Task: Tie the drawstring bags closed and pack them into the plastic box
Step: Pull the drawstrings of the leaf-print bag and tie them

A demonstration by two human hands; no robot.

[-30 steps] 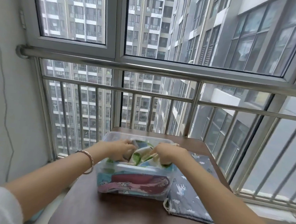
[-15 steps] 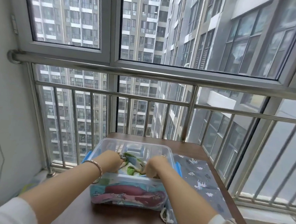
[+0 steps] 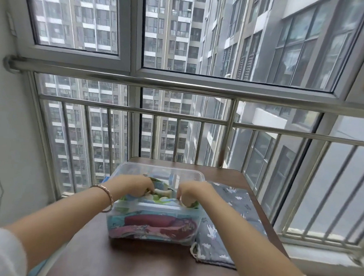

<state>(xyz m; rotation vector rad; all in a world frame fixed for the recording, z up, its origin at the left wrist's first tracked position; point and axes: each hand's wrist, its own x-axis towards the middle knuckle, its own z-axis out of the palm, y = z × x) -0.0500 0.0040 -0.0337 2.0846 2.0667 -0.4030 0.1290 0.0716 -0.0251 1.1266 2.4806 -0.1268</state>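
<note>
Together we keep both hands inside the one clear plastic box [image 3: 163, 171] on the tabletop [image 3: 129, 261]. Our left hand [image 3: 135, 185] and right hand [image 3: 191, 192] each pinch the green-and-white drawstring bag [image 3: 162, 194], which lies atop one mermaid-print bag [image 3: 162, 223]. One grey cloud-print bag [image 3: 239, 198] lies against the box's right side.

Both forearms are bare, extend forward and converge toward the centre line, with the wrists held level and roughly straight. The left hand [image 3: 133, 184] is palm down with the knuckles uppermost, and its fingers curl downward and pinch the fabric of the green-patterned bag [image 3: 161, 198]. The right hand [image 3: 191, 192] mirrors this pose near it without contact between the two hands, its fingers curled onto the same fabric and its fingertips hidden from view.
</note>
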